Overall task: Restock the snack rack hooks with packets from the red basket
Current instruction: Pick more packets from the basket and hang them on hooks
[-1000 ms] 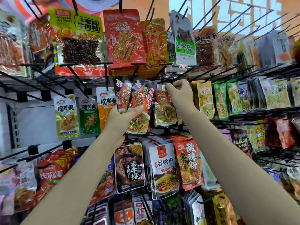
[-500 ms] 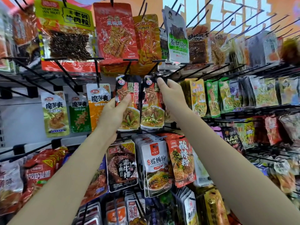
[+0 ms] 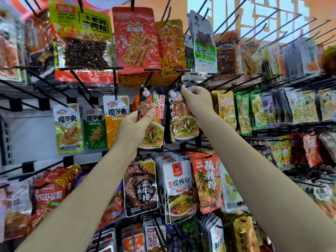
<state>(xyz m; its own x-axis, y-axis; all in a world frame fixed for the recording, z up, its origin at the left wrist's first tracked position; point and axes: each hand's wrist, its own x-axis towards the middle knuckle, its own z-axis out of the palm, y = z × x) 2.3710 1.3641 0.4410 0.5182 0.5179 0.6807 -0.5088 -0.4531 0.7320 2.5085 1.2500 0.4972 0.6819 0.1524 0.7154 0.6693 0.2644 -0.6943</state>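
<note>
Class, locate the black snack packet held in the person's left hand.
In the head view, the black packet sits centre frame, gripped by the left hand, between the orange packet and the packet pinched by the right hand.

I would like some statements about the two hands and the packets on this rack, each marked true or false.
1. The left hand holds a dark packet by its side. True.
2. The right hand hangs idle beside the rack. False: it pinches the top of a second packet at a hook.
3. The red basket is in view. False: it is not seen.
4. Three konjac packets hang left of the left hand. True.
</note>
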